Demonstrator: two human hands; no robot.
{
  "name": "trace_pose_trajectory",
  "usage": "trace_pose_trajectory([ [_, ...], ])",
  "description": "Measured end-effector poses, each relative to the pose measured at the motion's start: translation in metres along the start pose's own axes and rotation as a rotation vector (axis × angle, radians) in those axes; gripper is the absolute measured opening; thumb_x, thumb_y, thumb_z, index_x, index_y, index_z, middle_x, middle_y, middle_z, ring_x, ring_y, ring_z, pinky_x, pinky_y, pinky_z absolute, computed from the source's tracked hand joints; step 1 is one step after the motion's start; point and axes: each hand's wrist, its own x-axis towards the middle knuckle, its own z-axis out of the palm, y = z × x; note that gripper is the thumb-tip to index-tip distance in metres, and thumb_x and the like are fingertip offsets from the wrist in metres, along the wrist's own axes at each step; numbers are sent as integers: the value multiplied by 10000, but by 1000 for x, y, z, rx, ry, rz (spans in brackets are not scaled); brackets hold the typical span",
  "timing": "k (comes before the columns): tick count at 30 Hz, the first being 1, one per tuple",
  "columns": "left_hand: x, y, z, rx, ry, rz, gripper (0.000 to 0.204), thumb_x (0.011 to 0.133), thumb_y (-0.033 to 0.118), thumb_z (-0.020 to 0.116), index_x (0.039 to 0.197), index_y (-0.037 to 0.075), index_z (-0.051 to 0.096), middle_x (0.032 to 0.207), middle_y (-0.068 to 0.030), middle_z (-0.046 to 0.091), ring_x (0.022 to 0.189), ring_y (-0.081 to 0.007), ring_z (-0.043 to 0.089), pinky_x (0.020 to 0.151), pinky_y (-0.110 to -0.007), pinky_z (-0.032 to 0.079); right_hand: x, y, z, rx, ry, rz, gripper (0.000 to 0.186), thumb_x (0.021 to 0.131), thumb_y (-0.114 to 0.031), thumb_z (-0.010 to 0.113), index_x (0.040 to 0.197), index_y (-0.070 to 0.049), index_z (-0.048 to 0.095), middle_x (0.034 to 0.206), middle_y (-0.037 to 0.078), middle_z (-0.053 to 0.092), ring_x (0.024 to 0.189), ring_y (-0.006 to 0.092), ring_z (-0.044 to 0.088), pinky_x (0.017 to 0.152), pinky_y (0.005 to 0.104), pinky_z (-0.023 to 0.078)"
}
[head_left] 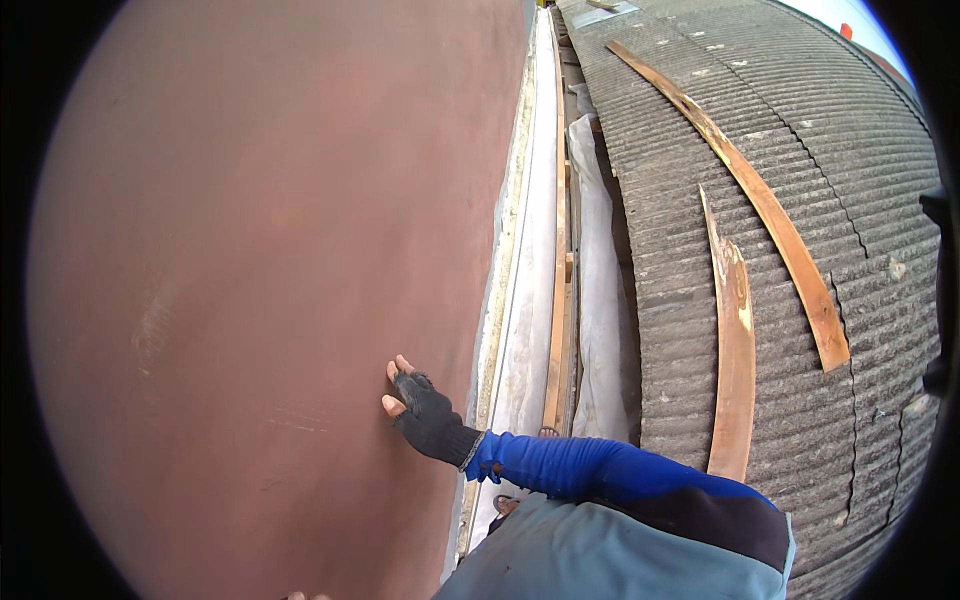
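Pale blue cloth point(620, 550) lies nearest, low in view. My right hand point(425, 412), in a dark fingerless glove point(436, 428), rests loosely open against the reddish-brown panel point(280, 250) at left, gripping nothing. Perhaps my left hand point(297, 597) barely shows at the lower edge; its state I cannot tell.

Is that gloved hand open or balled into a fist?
Open: on the right hand, the bare thumb tip sticks out apart from the fingertips, palm side toward the reddish-brown surface.
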Motion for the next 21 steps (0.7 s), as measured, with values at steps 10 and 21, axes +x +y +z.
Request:
trace_pose_trajectory([
  [10,48,-47,299,-380,-663,-294,307,827,171,664,1112,83,590,1092,-102,652,946,-276,643,839,-458,481,37,169,-253,-101,334,345,477,963,-394,518,1164,28,610,935,184,665,917,303,662,834,384,500],
  [21,16,-152,404,-154,-729,-314,250,857,115,691,1089,28,659,1048,-140,679,928,-318,637,804,-387,496,-225,340,-374,-274,899,1218,482,950,-405,442,865,24,644,850,215,673,780,395,623,735,491,457],
])
